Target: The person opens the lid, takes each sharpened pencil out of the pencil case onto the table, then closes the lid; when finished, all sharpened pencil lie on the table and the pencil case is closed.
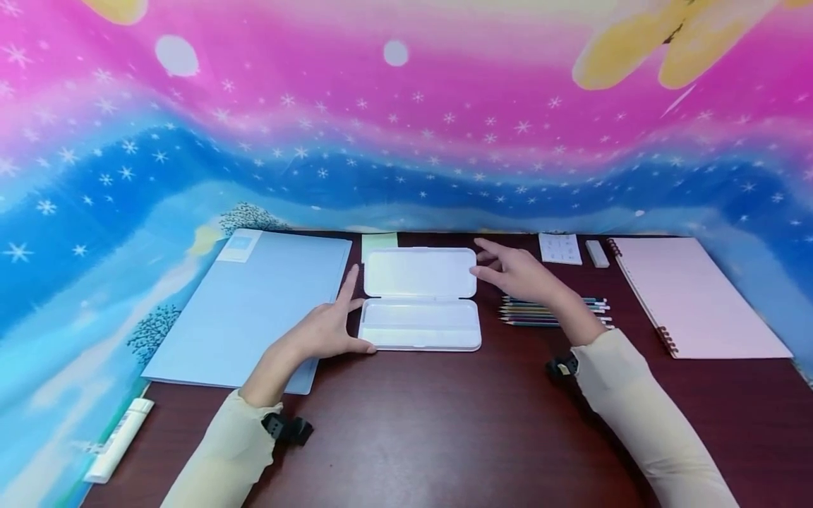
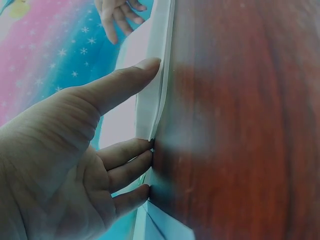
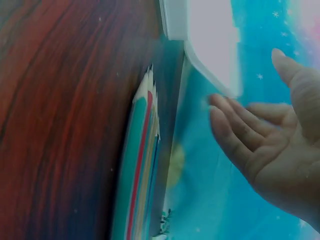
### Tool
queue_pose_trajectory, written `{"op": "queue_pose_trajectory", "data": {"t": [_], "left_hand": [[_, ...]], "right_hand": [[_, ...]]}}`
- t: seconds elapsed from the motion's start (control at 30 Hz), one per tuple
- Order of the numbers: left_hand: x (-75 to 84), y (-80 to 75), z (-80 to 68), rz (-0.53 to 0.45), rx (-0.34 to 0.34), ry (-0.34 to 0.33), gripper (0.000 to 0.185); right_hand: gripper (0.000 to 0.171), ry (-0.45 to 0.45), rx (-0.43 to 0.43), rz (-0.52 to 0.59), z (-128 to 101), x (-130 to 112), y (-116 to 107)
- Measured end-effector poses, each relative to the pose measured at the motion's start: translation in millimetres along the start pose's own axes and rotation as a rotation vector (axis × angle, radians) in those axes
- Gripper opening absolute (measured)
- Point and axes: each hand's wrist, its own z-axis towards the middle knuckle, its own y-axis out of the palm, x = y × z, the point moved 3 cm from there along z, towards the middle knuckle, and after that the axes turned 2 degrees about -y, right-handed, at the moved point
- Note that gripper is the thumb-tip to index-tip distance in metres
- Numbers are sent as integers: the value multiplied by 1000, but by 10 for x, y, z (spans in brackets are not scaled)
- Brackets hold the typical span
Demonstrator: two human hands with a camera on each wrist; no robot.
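A white pencil case (image 1: 419, 337) lies unfolded on the dark wooden table, its lid (image 1: 420, 274) tipped back and its tray showing nothing inside. My left hand (image 1: 320, 330) is at the case's left side, thumb at the front corner and fingers spread along the edge. In the left wrist view, the thumb lies against the white wall (image 2: 155, 90) and the fingers are fairly straight. By the lid's right edge is my right hand (image 1: 524, 274), its fingers loosely extended and holding nothing. Several pencils (image 1: 530, 314) lie side by side beneath the right forearm, tips toward the case.
A blue folder (image 1: 254, 310) lies left of the case, with a white tube (image 1: 121, 441) nearer the left table edge. Behind the lid is a pale green paper (image 1: 379, 241). To the right are a small printed sheet (image 1: 561, 249), a white eraser (image 1: 597, 254) and a pink spiral notebook (image 1: 699, 296).
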Motion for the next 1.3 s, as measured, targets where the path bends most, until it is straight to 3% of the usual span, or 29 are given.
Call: {"op": "queue_pose_trajectory", "data": {"t": [0.13,0.23,0.4,0.57,0.73,1.03,1.3], "left_hand": [[15,2,16,-13,-2,-17,149],[26,-1,18,-21,-2,-15,149],[49,-14,26,-20,18,51,139],[81,-9,19,44,10,120,103],[101,19,29,51,-38,113,100],[133,38,50,44,-12,160,76],[91,17,-41,49,16,108,77]], "right_hand": [[55,-21,73,73,-51,-33,-26],[35,-106,91,69,-126,-101,-16],[23,-281,-23,-45,-279,-267,134],[40,-296,-113,-217,-439,-355,309],[53,-266,-129,-324,-514,-377,393],[58,-184,-157,-339,-526,-377,436],[56,-226,-154,-313,-476,-433,499]]}}
